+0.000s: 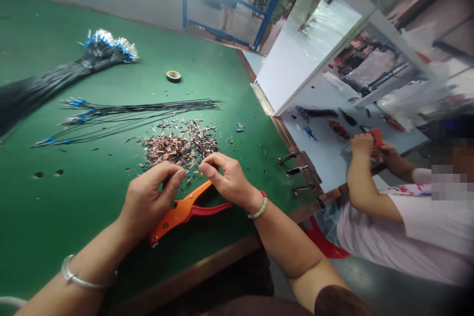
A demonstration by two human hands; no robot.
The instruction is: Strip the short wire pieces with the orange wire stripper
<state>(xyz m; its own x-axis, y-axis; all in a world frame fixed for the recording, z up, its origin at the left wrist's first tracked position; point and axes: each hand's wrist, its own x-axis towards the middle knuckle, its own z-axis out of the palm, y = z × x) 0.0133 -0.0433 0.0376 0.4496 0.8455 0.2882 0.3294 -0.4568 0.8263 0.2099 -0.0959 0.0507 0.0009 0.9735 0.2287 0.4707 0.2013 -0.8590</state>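
My left hand is closed in a pinch on a small blue wire ferrule, which peeks out at the fingertips. Facing it, my right hand is also pinched; what lies between its fingers is too small to make out. An orange crimping tool with a red lever lies on the green table beneath and between both hands. Just beyond the fingers spreads a pile of copper and black wire scraps. Several thin black wires with blue ends lie behind the pile.
A thick bundle of black wires with blue and clear ends lies at the back left. A tape roll and loose blue ferrules rest nearby. Clamps line the right edge. A co-worker holds an orange tool at the adjoining table.
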